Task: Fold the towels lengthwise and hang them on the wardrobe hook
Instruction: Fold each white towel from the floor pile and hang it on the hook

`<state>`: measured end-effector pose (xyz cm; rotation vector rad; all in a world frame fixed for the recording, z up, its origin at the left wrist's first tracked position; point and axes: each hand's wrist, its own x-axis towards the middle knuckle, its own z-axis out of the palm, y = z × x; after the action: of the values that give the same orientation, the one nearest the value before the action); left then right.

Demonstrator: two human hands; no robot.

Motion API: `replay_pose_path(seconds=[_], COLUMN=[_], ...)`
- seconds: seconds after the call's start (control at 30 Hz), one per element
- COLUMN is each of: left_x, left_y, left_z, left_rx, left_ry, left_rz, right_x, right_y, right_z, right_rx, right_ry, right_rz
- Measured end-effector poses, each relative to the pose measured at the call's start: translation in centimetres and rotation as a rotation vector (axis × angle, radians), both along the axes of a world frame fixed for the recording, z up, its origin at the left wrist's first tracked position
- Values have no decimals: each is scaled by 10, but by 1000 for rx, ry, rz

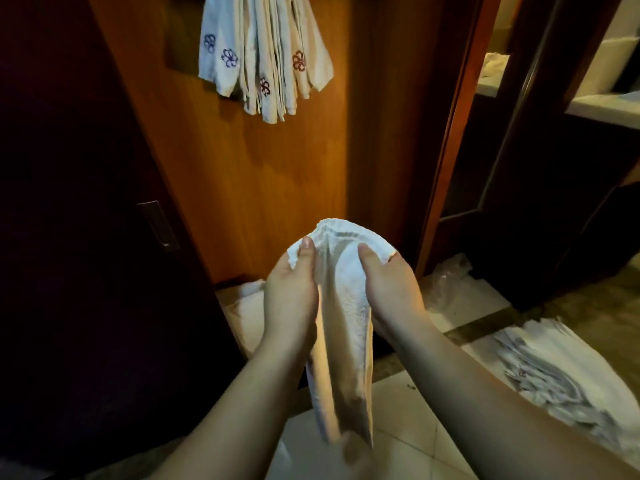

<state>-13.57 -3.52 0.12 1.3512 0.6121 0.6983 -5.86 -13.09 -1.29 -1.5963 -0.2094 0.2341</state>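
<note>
Left hand pinches the white towel at its upper hem, thumb on top; right hand grips the same hem beside it. Soft, light terry hangs limp between them, probably folded lengthwise already; hold it near the top fold.

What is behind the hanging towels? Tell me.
Behind the hanging towels is the orange-brown wardrobe panel, visible all around them. The hook holding them cannot be seen; it lies above the picture's top edge or under the cloth.

Hook hidden above hung towels
</note>
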Motion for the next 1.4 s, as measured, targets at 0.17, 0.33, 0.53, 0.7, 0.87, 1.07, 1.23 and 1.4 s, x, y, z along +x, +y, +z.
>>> replay_pose_path(seconds=[0.17, 0.33, 0.53, 0.7, 0.87, 1.07, 1.23, 1.4], left_x=[-5, -8, -2, -1, -1, 12, 22, 25], left_y=[-10, -10, 29, 58, 75, 73, 64, 59], left_z=[3, 3, 24, 43, 63, 78, 93, 97], left_rx=[51, 110, 138, 86, 164, 136, 118, 114], left_ry=[7, -54, -210, -209, -220, -419, -387, -382], left_rz=[-46, -96, -27, -199, -408, -715, -759, -702], right_x=[-12, -11, 26, 50, 47, 25, 17, 10], right_y=[5, 4, -11, -25, -28, -13, -4, -8], right_z=[8, 13, 40, 56, 67, 82, 91, 93], right_rx=[124, 104, 168, 354, 468, 565, 488, 579], right_ry=[25, -65, -129, -15, 50, 83, -2, -28], right_rz=[130, 182, 122, 360, 656, 782, 686, 778])
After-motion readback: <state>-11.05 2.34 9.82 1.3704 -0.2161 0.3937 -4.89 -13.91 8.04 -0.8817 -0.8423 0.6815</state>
